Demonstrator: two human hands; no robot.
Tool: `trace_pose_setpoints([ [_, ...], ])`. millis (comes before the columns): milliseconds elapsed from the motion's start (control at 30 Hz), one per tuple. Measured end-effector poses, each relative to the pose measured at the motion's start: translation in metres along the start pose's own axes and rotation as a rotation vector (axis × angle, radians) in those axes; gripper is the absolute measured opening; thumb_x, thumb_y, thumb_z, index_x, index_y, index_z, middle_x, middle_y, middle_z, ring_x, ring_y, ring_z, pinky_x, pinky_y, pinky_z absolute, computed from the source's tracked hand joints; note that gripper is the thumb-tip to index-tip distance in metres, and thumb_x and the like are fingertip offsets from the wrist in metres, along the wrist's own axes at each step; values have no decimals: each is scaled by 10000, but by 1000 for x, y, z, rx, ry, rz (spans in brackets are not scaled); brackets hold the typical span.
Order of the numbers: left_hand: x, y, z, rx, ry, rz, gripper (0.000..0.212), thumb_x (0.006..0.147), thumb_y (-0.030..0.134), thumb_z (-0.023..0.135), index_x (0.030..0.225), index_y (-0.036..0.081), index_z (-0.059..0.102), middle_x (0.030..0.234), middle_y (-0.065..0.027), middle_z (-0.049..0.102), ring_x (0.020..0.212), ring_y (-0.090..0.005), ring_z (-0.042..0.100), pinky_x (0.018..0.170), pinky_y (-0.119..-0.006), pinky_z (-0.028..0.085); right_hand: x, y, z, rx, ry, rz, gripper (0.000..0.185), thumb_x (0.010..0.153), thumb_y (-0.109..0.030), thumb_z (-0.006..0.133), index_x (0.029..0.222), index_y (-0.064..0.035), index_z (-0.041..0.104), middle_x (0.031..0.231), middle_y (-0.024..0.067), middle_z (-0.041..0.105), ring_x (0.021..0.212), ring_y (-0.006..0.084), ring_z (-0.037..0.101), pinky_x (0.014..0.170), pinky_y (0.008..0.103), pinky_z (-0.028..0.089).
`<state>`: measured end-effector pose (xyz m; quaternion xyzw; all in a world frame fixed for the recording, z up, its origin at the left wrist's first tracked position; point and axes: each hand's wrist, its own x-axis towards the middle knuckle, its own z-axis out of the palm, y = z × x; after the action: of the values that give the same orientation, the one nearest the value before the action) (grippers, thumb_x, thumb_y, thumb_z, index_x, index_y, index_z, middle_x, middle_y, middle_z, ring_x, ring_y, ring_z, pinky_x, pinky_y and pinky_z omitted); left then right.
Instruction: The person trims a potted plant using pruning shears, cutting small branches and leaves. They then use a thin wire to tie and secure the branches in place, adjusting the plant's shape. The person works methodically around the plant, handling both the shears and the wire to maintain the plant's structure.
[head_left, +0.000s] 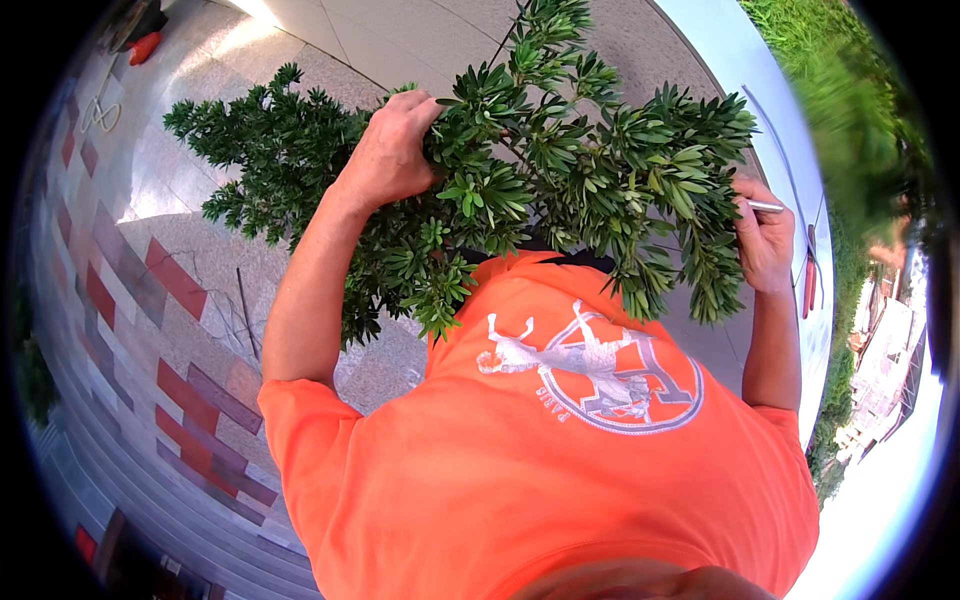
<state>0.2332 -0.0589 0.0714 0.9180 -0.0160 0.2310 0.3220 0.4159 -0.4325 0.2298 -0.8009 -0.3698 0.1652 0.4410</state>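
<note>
A shrub with narrow, glossy green leaves (559, 154) spreads across the upper middle, in front of my orange shirt. Into its left part reaches my left hand (396, 146), its fingers curled around a leafy branch; the fingertips are partly hidden. At the shrub's right edge, my right hand (766, 244) pinches a slim silver metal tool (765, 205) between thumb and fingers, close to the leaves. The tool's far end is hidden, so its kind cannot be told.
A red-handled hand tool (810, 274) and a dark length of wire (776, 142) lie on the pale ledge at right. Thin cut twigs (246, 311) lie on the paved floor at left. A looped cord (101, 116) and a red object (144, 48) are at upper left.
</note>
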Motion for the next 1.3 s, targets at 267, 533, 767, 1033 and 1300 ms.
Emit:
trace_pose_setpoints([
  [267, -9, -2, 2, -25, 4, -68, 500, 651, 105, 819, 1078, -2, 582, 1083, -218, 630, 1075, -412, 586, 915, -455, 504, 0, -5, -5, 106, -78, 61, 179, 988, -137, 622, 1012, 40, 636, 940, 19, 599, 826, 93, 486, 745, 238, 391],
  [533, -9, -7, 3, -24, -24, -70, 603, 625, 122, 839, 1144, -14, 564, 1136, -242, 626, 1108, -425, 583, 943, -464, 499, -2, 0, -8, 187, -70, 85, 162, 936, -97, 661, 1000, 52, 651, 906, 31, 595, 814, 99, 490, 742, 244, 388],
  [767, -8, -10, 6, -21, -2, -14, 635, 611, 125, 845, 1151, -38, 554, 1158, -257, 619, 1113, -441, 584, 951, -464, 502, -7, 7, -6, 204, -9, 118, 206, 926, -93, 668, 1050, 71, 665, 924, 41, 641, 810, 96, 502, 738, 253, 380],
  [1033, -4, -8, 2, -73, -2, -11, 553, 612, 126, 846, 1049, -50, 557, 1152, -281, 624, 1124, -464, 591, 962, -475, 502, -5, 4, 0, 264, 8, 270, 205, 949, -146, 648, 1016, 46, 665, 854, -7, 601, 789, 66, 469, 709, 236, 351],
  [1300, -6, -1, -3, -72, -27, -13, 508, 612, 117, 842, 1015, -39, 575, 1135, -282, 627, 1145, -457, 595, 952, -488, 516, 0, 2, 4, 164, 83, 267, 205, 948, -141, 635, 1018, 49, 673, 833, -8, 613, 776, 60, 503, 699, 217, 373],
])
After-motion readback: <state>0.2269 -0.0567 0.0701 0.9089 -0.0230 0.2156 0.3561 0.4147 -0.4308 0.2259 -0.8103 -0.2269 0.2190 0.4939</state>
